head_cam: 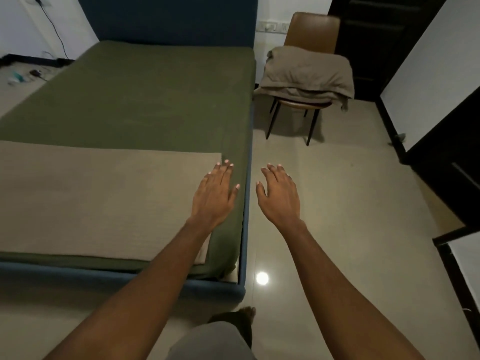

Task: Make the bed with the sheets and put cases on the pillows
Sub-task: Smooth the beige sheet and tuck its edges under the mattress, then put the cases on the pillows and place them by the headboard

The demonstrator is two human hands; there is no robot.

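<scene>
The left grip (214, 196), a bare hand, is palm down with its fingers straight and close together, holding nothing. It lies over the right-hand end of a beige sheet (91, 198), with its fingertips past that sheet's corner and over the green sheet (142, 100). Whether it presses the cloth or hangs just above it cannot be told. The right grip (279, 196) is also palm down, with its fingers loosely spread and empty, out over the floor (337, 203) just beside the bed's edge.

The green sheet covers the mattress up to the dark blue headboard (168, 19). The beige sheet lies flat in a broad band across the foot end, above the blue bed frame (104, 271). To the right of the bed stands a brown chair (311, 29) with a pile of folded beige bedding (309, 74) on its seat. A switch plate (268, 27) on the wall beside the chair is too small for any marking to be read. A black cable (54, 29) hangs down the wall at far left.
</scene>
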